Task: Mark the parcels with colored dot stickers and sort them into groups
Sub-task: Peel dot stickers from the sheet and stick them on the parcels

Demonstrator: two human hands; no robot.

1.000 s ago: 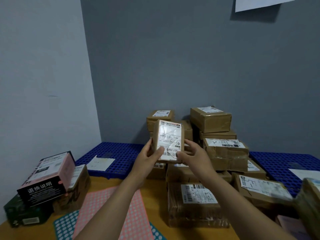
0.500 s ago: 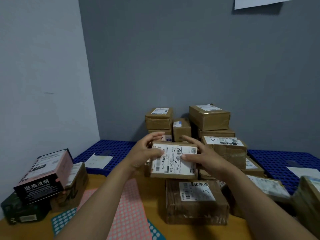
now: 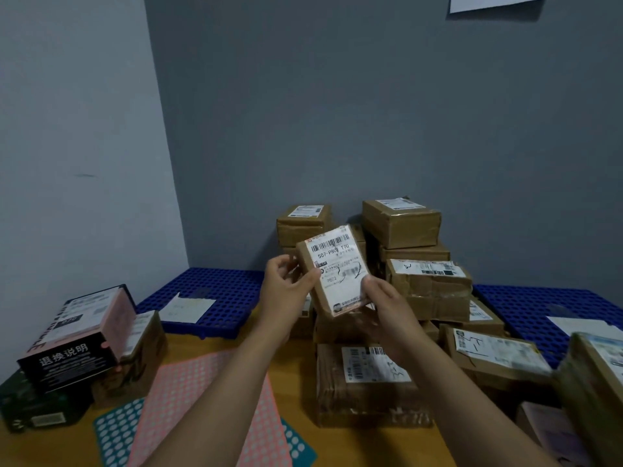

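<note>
Grey walls meet in a corner behind a wooden table (image 3: 296, 375) that carries a heap of taped brown cardboard parcels (image 3: 404, 264) toward its far edge, with blue perforated plastic pallets (image 3: 219, 291) beyond them. Both hands are raised above the middle of the table and are clamped on one small brown cardboard parcel with a white shipping label (image 3: 335, 271): the left hand (image 3: 286, 288) pinches its left long edge between thumb and fingers, and the right hand (image 3: 387, 315) holds its lower right corner from below. The parcel stands nearly upright, its long axis running up and slightly to the left, with the label face turned toward the person and the barcode at the top. No dot can be made out on that face. The pink sheet of round dot stickers (image 3: 202, 406) lies flat at the near edge of the table, overlapping a teal sheet of dot stickers (image 3: 114, 433), below and to the left of the held parcel. The left forearm passes directly above the sheets, so the left hand looks the nearer one for peeling a sticker, while the right hand would need to carry the parcel alone. A black and pink printed box (image 3: 74, 338) rests on other boxes at the left edge.
</note>
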